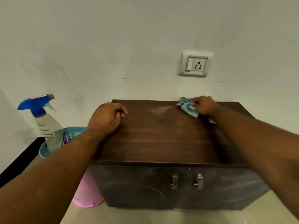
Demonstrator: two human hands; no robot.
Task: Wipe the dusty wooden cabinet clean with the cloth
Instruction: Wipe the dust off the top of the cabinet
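A low dark wooden cabinet (161,138) stands against the wall, with a pale dust patch (160,109) near the back of its top. My right hand (204,105) grips a crumpled blue cloth (187,107) and presses it on the top's far right corner. My left hand (107,118) rests on the top's left edge with its fingers curled, holding nothing. The cabinet's two front doors show dusty smears and two metal handles (186,181).
A spray bottle (47,123) with a blue trigger head stands in a teal basket (74,133) left of the cabinet. Below it sits a pink tub (87,191) on the floor. A wall socket (195,64) is above the cabinet's right side.
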